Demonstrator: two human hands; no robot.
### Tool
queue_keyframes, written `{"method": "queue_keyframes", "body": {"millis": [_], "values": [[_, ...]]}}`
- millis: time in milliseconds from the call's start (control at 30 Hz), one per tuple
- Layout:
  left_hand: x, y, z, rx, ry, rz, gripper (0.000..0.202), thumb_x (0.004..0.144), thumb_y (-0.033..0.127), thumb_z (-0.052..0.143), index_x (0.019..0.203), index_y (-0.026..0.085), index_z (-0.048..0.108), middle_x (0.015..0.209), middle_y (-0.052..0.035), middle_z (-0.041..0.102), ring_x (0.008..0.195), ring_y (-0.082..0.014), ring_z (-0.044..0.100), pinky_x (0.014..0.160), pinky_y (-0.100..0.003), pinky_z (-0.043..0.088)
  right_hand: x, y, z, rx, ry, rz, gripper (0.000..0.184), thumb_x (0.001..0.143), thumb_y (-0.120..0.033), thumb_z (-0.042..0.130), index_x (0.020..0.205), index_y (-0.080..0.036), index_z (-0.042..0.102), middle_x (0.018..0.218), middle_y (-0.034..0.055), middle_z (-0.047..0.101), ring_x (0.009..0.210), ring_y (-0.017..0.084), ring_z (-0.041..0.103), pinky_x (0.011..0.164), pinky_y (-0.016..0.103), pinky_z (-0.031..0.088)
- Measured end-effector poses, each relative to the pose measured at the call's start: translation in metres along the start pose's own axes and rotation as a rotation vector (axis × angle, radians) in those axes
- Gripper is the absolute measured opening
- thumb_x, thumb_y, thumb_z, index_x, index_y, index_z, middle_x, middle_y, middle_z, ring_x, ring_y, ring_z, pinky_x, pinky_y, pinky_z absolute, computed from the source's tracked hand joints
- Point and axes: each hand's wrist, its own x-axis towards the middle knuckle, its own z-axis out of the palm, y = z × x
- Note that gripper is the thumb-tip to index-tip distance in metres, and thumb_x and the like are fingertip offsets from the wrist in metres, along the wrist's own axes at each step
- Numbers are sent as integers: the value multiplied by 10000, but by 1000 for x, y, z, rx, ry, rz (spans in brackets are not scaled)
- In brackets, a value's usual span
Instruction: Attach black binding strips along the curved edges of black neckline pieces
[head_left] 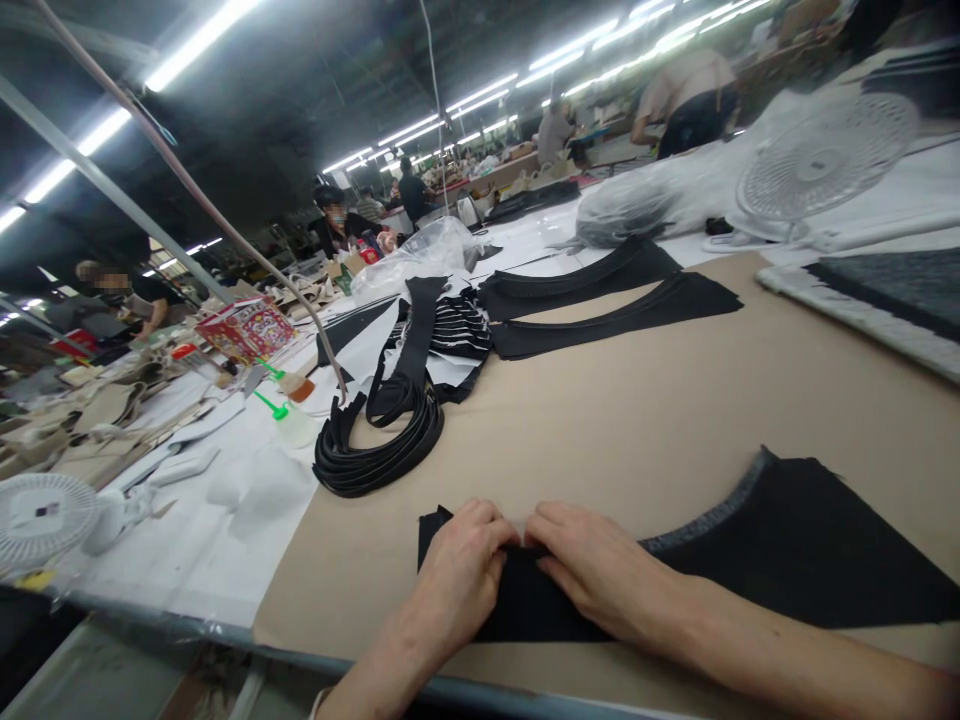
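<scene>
Black fabric piece (795,560) lies flat on a brown sheet (600,430) that covers the near part of the table (247,550), close to the front edge. A curved, greyish band runs along the far edge of its wide right end. The left hand (469,560) and the right hand (592,565) meet at the narrower left part, their fingertips nearly touching. Each grip is closed in a pinch on the far edge of the fabric, thumb below and fingers above.

Beyond, to the left, a bundle of black strips (379,455) lies in a loop on the sheet's edge, with black-and-white striped cloth (461,325) just behind it. Right of that cloth are two curved black panels (622,315), one behind the other. Farther left stand two green-tipped bottles (296,388), near a red patterned box (247,328). One white fan (45,515) is at the far left; another fan (829,160) is at the upper right, beside clear plastic wrapping (637,205). Several people work in the background under tube lights (555,65).
</scene>
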Motion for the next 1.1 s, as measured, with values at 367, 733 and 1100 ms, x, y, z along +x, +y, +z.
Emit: {"method": "queue_keyframes", "body": {"millis": [367, 733, 1100], "values": [[-25, -12, 30, 209, 217, 259, 321, 952, 115, 369, 1163, 163, 606, 966, -62, 636, 887, -186, 566, 806, -315, 521, -13, 16, 14, -172, 102, -230, 235, 841, 14, 424, 893, -161, 573, 909, 67, 575, 849, 209, 506, 791, 340, 445], [-34, -5, 38, 206, 285, 221, 418, 920, 71, 396, 1282, 203, 560, 1061, -87, 605, 990, -194, 550, 857, -350, 537, -21, 17, -5, -133, 38, -206, 142, 855, -82, 495, 932, -185, 553, 944, 50, 580, 882, 222, 532, 831, 389, 420], [-39, -3, 43, 294, 337, 202, 440, 895, 60, 426, 1249, 252, 604, 1120, -94, 579, 1061, -206, 550, 889, -376, 542, -32, 25, -21, -72, -21, -141, 112, 854, -117, 522, 912, -205, 560, 938, 40, 596, 894, 217, 567, 908, 421, 394]]}}
